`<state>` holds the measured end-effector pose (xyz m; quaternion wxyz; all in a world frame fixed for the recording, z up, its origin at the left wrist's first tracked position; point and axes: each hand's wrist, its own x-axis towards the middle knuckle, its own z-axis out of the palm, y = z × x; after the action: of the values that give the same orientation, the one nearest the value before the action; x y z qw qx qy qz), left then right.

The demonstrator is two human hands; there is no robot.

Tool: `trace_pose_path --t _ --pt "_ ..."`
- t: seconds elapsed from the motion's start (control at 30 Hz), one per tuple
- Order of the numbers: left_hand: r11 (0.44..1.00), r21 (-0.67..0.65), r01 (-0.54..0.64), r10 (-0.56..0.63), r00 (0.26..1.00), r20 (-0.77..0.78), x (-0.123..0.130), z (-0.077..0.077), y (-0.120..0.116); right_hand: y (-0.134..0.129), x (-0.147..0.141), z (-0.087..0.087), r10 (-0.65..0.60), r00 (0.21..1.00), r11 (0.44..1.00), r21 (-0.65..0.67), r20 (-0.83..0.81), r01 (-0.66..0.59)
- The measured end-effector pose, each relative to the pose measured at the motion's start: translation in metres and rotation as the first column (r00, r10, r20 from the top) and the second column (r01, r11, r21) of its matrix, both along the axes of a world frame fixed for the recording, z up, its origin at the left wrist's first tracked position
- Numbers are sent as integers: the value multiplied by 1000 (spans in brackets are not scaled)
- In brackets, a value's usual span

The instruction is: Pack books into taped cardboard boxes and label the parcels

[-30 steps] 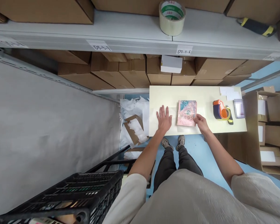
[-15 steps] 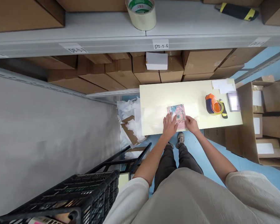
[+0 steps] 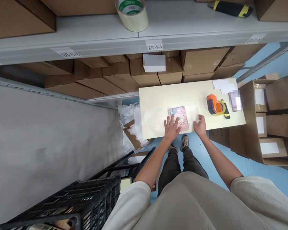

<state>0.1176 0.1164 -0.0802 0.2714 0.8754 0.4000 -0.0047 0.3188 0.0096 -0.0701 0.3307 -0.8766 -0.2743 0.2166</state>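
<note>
The left hand [image 3: 172,128] is being held palm down, its fingers spread and extended forward. The right hand [image 3: 200,126] is being kept apart from it, fingers partly curled. Both forearms are being angled inward, and both elbows are being held wide.

- The book [image 3: 182,117] lies on the table [image 3: 153,105], with the left hand [image 3: 171,129] on it
- The right hand [image 3: 200,126] is just right of the book
- Farther right is the tape holder [image 3: 211,103], then the small knife [image 3: 227,111]
- Papers [image 3: 227,88] lie at the table's back right corner
- Boxes [image 3: 198,61] sit behind the table
- The crate [image 3: 99,199] is front left
</note>
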Motion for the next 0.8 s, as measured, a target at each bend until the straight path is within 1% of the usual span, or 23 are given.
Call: trace_pose_path --t 0.03,0.1,0.2,0.27,0.33,0.4,0.43,0.5,0.6,0.63,0.7,0.73,0.77,0.8 --pt "1000 -1 -4 4 1000 0 0 0 0 3 -3 2 24 1000 999 39 -11 -24" --pt "1000 -6 -17 17 1000 13 1 -1 -1 8 -12 7 121 992 986 114 -19 -118" --pt "998 -33 -59 62 995 78 2 -4 -1 16 -30 10 312 950 931 190 22 -310" --pt "991 -63 -117 125 981 146 2 -5 0 22 -41 8 426 902 881 197 64 -430" --pt "976 -86 -198 213 950 227 1 -6 4 26 -50 3 519 850 831 175 96 -527" --pt "961 -95 -261 278 906 320 0 -5 9 29 -55 -2 582 805 795 130 115 -593" --pt "957 -95 -274 290 886 361 -1 -5 12 29 -57 -4 606 786 780 102 123 -617" --pt "965 -99 -242 262 874 410 -4 -3 19 29 -60 -6 646 751 753 46 136 -656" --pt "989 -122 -87 128 912 390 -6 1 26 23 -61 -3 697 704 710 6 131 -704" --pt "992 -127 -29 74 929 364 -6 2 27 20 -61 -1 710 694 698 13 123 -716" --pt "991 -120 55 -18 958 285 -6 5 28 15 -59 3 732 673 669 73 101 -739" --pt "991 -109 81 -53 969 240 -6 6 27 12 -56 4 734 674 664 114 89 -739" --pt "990 -96 101 -81 977 195 -5 7 27 10 -53 5 716 694 679 150 80 -718" --pt "990 -85 115 -101 983 155 -4 9 27 9 -48 5 670 738 721 171 73 -671"
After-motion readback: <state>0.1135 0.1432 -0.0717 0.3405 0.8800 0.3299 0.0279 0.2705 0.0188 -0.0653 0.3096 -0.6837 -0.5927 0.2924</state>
